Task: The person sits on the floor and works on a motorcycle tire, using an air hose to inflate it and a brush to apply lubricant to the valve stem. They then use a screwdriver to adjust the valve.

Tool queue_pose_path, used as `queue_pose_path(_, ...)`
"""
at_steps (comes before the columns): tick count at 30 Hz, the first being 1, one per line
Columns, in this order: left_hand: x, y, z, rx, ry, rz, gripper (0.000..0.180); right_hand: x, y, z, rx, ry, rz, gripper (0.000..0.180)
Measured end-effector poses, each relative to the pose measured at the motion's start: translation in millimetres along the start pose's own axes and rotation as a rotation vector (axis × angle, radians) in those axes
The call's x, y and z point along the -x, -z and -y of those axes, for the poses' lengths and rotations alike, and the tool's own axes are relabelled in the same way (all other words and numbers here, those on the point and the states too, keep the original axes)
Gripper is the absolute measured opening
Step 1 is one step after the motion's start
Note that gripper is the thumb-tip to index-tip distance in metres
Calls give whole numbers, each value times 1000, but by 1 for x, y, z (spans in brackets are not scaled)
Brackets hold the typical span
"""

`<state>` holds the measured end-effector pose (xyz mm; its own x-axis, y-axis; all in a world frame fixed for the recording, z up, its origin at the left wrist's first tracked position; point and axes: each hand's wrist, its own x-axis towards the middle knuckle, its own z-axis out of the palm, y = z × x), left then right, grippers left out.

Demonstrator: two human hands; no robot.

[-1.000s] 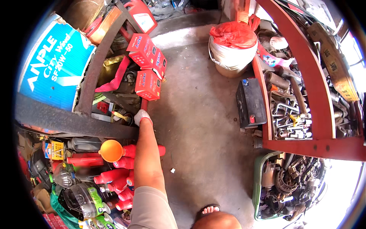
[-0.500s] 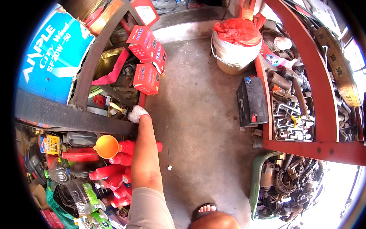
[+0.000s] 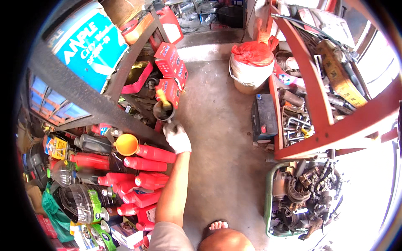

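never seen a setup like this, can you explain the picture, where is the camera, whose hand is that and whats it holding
There is no machine here: a person is working with their own hands. The view comes from a wide fisheye camera worn on the head, looking down, so straight edges bend near the rim. The left hand, in what looks like a pale glove, has its grip on the handle of a small dark cup, with a yellow-handled brush standing in it. The right hand is out of view. To the left are red bottles and red boxes. Across the floor to the right are a white bucket topped with red plastic, a dark battery and a green tub of metal parts.
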<state>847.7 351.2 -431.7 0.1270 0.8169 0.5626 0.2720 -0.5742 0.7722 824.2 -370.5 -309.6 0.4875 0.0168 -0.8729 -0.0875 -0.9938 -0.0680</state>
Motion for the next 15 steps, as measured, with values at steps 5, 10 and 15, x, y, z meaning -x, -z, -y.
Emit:
queue_pose_path(5, 73, 70, -95, 208, 65, 195, 15, 23, -12, -54, -28, 71, -57, 39)
queue_pose_path(10, 122, 143, -194, 539, 241, 498, 18, 74, -32, -143, -83, 151, -161, 39)
queue_pose_path(15, 146, 192, -293, 535, -72, 673, 18, 137, -63, -258, -149, 272, -317, 39)
